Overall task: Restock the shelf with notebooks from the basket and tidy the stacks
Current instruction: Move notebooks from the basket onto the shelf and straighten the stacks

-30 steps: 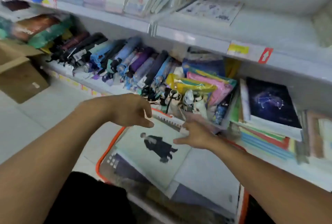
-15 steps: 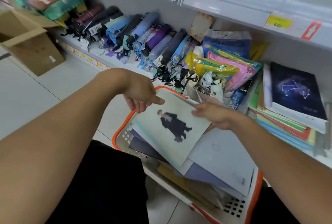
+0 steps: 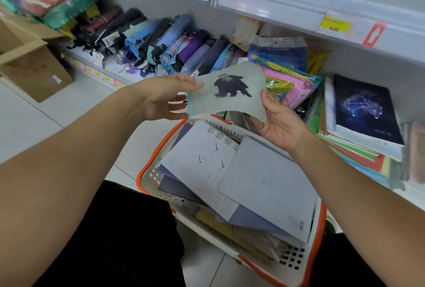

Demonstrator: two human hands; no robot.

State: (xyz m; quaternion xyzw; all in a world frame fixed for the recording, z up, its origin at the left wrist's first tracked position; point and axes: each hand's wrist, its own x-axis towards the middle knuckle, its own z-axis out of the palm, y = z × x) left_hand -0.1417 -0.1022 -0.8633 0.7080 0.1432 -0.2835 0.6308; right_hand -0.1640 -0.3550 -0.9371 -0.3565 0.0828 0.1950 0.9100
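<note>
Notebook [image 3: 232,93], pale green, hangs above the basket [image 3: 318,236], pinched at either end by left hand [image 3: 165,98] and right hand [image 3: 279,123], with the shelf stack [image 3: 358,146] lying nearer the right hand.

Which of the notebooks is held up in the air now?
The pale green notebook with the dark figure; both hands hold it above the basket, while the others lie inside it or on the shelf.

**Both hands raised, gripping**

Both forearms extend forward, bare. Left hand [image 3: 165,97] palm inward, thumb on top, fingers beneath, pinching the notebook [image 3: 226,92] at its left edge. Right hand [image 3: 279,121] palm up, thumb pressed on its right edge.
</note>
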